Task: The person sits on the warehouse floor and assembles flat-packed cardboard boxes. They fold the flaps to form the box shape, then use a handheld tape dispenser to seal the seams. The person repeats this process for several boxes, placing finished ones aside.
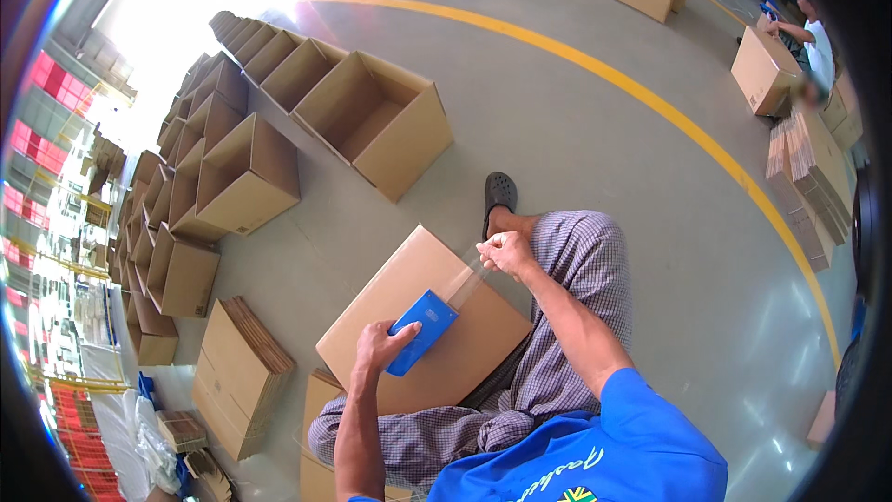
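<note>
A closed cardboard box [390, 302] rests across my lap and legs. My left hand [379, 346] grips a blue tape dispenser [423, 330] lying on the box top. A strip of clear tape [467, 281] stretches from the dispenser toward the box's far edge. My right hand [506, 251] pinches the free end of that tape at the box's upper right edge. My legs in checked trousers and a dark shoe [499, 193] show beyond the box.
Rows of open-topped cardboard boxes [376, 121] stand on the grey floor to the left and ahead. Flat folded cartons [243, 372] are stacked at my lower left. Another person [816, 42] handles a box at the far right beside stacked flats. A yellow line [650, 102] curves across the floor.
</note>
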`<state>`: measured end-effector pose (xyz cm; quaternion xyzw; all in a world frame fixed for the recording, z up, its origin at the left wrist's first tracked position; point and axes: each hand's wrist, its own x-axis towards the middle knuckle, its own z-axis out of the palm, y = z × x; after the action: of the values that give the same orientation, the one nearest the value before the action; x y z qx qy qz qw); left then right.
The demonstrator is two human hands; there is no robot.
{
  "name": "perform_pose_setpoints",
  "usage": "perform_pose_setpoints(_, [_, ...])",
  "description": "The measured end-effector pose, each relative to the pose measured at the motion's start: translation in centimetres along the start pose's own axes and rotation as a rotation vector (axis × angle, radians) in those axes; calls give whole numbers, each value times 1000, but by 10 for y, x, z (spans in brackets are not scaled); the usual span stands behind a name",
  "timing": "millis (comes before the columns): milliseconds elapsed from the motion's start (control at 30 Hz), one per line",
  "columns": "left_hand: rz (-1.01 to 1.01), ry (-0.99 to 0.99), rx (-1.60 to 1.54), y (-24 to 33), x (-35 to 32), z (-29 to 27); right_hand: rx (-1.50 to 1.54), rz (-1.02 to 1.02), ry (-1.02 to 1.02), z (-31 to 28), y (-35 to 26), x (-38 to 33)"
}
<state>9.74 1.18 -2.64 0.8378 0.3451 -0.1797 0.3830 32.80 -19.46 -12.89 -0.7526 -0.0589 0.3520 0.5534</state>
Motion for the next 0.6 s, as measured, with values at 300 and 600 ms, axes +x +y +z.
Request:
perform_pose_setpoints(300, [-41,-22,144,9,19,9,66,144,30,13,44,20])
perform_pose_setpoints(600, [-27,-1,193,23,11,9,-356,-28,188,35,83,20])
